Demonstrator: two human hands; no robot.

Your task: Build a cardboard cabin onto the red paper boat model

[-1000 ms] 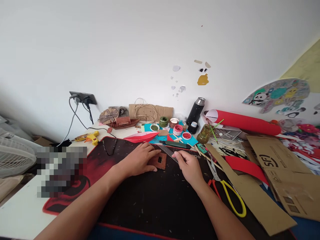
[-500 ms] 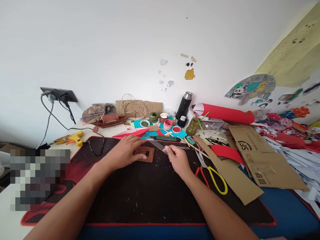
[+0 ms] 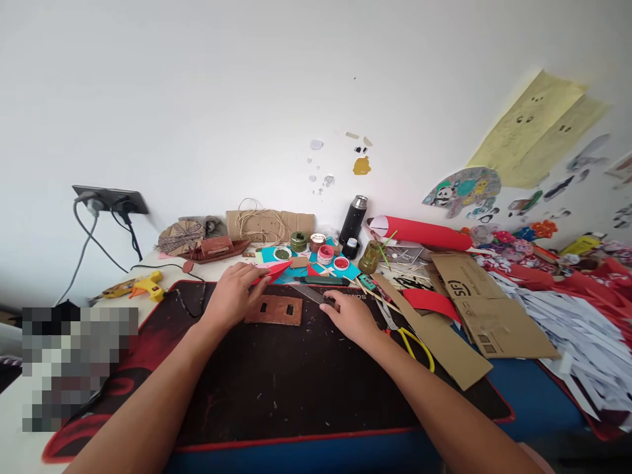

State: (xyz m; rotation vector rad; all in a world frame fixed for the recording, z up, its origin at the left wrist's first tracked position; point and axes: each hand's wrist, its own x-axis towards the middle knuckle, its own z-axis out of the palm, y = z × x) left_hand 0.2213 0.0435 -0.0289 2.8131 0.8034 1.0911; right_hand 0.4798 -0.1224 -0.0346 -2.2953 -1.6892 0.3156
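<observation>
My left hand (image 3: 236, 293) is at the mat's far edge, its thumb and fingers closed on a pointed piece of red paper (image 3: 277, 270); part of the paper is hidden behind the hand. My right hand (image 3: 350, 316) grips the end of a thin grey ruler (image 3: 309, 292), which points away to the left. Between the hands, a brown painted cardboard rectangle (image 3: 277, 310) with two cut-out windows lies flat on the black mat (image 3: 276, 375). Neither hand holds it.
Open paint pots (image 3: 325, 254), a brush jar (image 3: 370, 257) and a black flask (image 3: 353, 219) stand along the back. Scissors (image 3: 407, 342) and cardboard strips (image 3: 454, 355) lie at right. A yellow glue gun (image 3: 148, 285) and brown model boat (image 3: 217, 249) are at left.
My left hand has left the brown cardboard rectangle and moved left and away to the red paper, which it has taken hold of. The right hand still holds the ruler. The view has shifted slightly.
</observation>
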